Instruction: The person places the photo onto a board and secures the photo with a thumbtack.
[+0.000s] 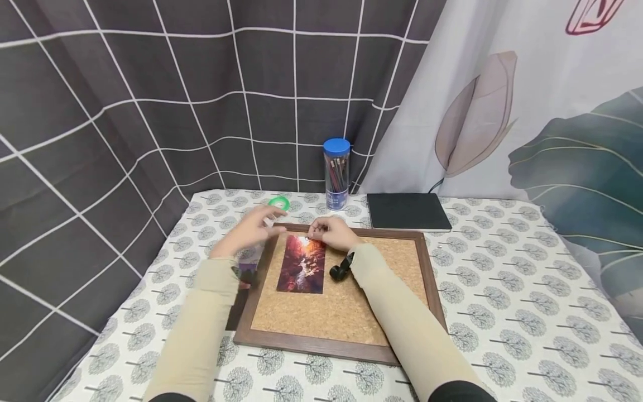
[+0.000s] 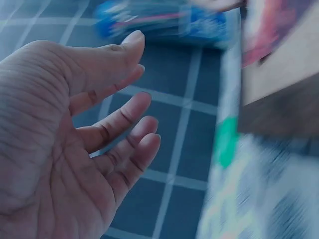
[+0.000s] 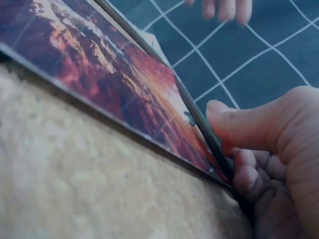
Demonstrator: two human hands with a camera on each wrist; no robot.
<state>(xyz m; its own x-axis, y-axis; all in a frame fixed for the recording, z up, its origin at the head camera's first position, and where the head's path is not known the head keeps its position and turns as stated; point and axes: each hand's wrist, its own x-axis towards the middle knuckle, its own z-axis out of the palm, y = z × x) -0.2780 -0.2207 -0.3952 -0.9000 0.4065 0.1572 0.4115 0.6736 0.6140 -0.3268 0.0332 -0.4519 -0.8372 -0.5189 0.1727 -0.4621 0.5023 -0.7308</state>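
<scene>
A picture print (image 1: 301, 265) of a red canyon scene lies on a cork board (image 1: 346, 315) with a brown wooden frame. My right hand (image 1: 334, 233) is at the print's upper right corner, by the frame's top rail. In the right wrist view its fingers (image 3: 246, 179) are bent against that corner, and the thumb lies over the rail; whether they pinch anything is hidden. A small shiny spot (image 3: 189, 118), perhaps a pin, shows near the print's top edge. My left hand (image 1: 249, 229) hovers over the board's upper left corner, fingers loosely spread, holding nothing.
Behind the board stand a clear tube (image 1: 336, 176) of pencils with a blue lid and a green ring (image 1: 279, 203), perhaps tape. A black flat tablet (image 1: 408, 212) lies at the back right. Another dark print (image 1: 246, 273) lies partly hidden left of the board.
</scene>
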